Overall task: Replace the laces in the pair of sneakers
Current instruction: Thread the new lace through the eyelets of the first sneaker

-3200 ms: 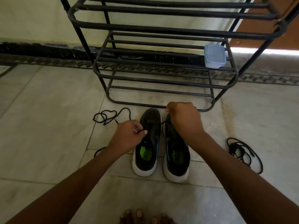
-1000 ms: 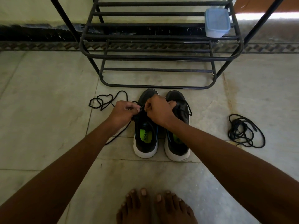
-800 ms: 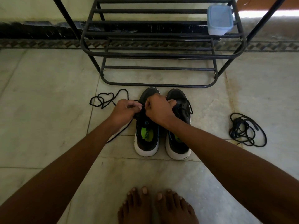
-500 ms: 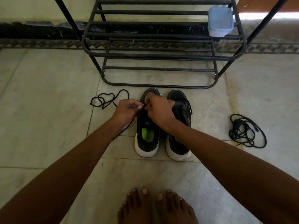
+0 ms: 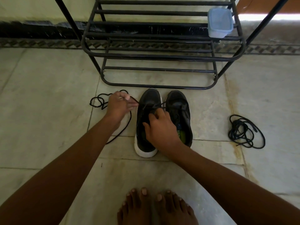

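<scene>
Two black sneakers with white soles stand side by side on the floor, the left sneaker (image 5: 146, 111) and the right sneaker (image 5: 180, 108). My left hand (image 5: 120, 105) is left of the left sneaker and pinches a black lace (image 5: 128, 122) that runs taut into its eyelets and trails over the floor. My right hand (image 5: 160, 127) rests on the left sneaker's opening, its fingers curled on the tongue. The right sneaker has a lace through its eyelets.
A black metal shoe rack (image 5: 162, 54) stands just behind the sneakers, with a blue plastic container (image 5: 220, 22) on its right side. A loose bundle of black lace (image 5: 245, 132) lies on the floor at the right. My bare feet (image 5: 155, 208) are at the bottom.
My left hand has pulled away to the left, drawing the lace out taut. My right hand has slid back toward me onto the left sneaker's opening.
</scene>
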Demonstrator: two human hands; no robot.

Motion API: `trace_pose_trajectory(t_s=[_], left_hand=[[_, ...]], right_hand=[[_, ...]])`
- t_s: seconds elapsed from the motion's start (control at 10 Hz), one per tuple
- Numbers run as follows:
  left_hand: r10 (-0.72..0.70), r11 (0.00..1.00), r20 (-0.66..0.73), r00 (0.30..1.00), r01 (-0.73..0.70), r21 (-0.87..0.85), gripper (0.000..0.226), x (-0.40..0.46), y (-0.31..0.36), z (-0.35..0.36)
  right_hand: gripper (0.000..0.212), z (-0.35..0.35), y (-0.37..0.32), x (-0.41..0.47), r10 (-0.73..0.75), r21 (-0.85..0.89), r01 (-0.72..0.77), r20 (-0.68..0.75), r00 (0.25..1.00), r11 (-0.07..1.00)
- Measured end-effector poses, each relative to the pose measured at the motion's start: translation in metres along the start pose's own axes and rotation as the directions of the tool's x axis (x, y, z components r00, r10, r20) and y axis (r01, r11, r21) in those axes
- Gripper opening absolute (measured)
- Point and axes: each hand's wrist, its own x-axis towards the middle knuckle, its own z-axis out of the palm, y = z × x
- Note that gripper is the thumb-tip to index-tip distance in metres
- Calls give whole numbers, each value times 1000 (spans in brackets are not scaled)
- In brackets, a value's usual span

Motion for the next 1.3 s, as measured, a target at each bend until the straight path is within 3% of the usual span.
trace_pose_trajectory(t_s=[0.1,0.2,0.3,0.4,0.5,0.6,0.7,0.8,0.9,1.0,1.1,1.2,1.3], left_hand=[[-26,935,54,998,44,-353,19,9,12,-16],[28,908,126,992,27,-418,23,15,23,-30],[249,693,315,916,-395,603,6,14,26,-41],[210,120,461,862,-490,863,28,11,17,-44],[489,529,307,816,-557,639,25,4,16,-40],[375,926,114,920,-378,6,32,-9,39,-32],[235,946,110,966,-202,-254,28,-19,60,-25],[442,730,115,890,-431,530,25,-16,54,-29],[340,368,234,911,-358,858,33,-12,46,-38],[53,362,405,913,-395,844,30,-15,40,-44],[-133,442,512,848,-412,797,32,-26,29,-41],[-155,570,466,871,-307,762,35,-27,7,-40],[-173,622,379,909,-197,758,32,-32,-18,-41]], right_hand=[[50,-4,3,-3,-12,-57,21,140,990,998],[56,-8,0,0,-13,-115,39,215,977,993],[56,-10,0,2,-17,-138,50,231,973,989],[59,-12,-1,1,-15,-195,64,243,970,979],[63,-12,-7,0,-32,-315,124,282,959,941],[59,-12,-13,-1,-52,-369,163,292,955,915],[59,-13,-16,-1,-35,-382,154,300,953,911],[59,-15,-17,-2,-21,-377,137,298,954,916],[57,-15,-18,-3,-25,-380,139,291,956,915],[53,-16,-19,-5,-15,-388,125,273,962,913],[51,-15,-20,-7,-5,-393,100,235,972,914],[51,-12,-20,-8,-7,-404,94,212,977,910],[54,-12,-20,-7,-8,-419,95,205,979,903]])
